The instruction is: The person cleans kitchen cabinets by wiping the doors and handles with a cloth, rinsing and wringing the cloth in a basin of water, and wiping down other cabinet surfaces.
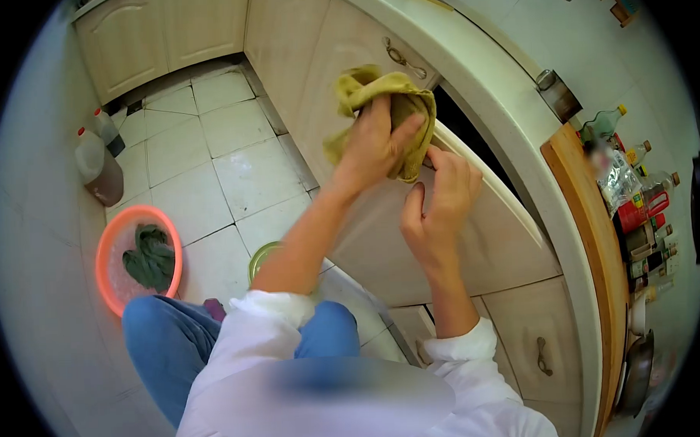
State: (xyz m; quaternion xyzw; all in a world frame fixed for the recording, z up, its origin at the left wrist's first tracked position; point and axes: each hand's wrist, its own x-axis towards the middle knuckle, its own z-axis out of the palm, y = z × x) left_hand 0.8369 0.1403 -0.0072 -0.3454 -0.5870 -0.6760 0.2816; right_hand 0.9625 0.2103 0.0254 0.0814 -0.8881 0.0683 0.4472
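A yellow-green cloth [415,93] is bunched in my left hand [374,144], against the light wooden front of a drawer [481,229]. The drawer front stands ajar, with a dark gap between it and the counter. My right hand [446,200] is beside the cloth at the drawer front's upper edge. Its fingers curl over that edge, and the thumb is on the outer side. A metal handle [404,59] is on the panel just beyond the cloth.
An orange basin [179,251] holding a dark green cloth [149,258] is on the tiled floor, left of my knee. Plastic jugs [100,169] stand by the wall. A green-rimmed round object [260,258] is partly behind my left arm. Bottles [605,123] and a wooden board [584,202] line the counter [508,109].
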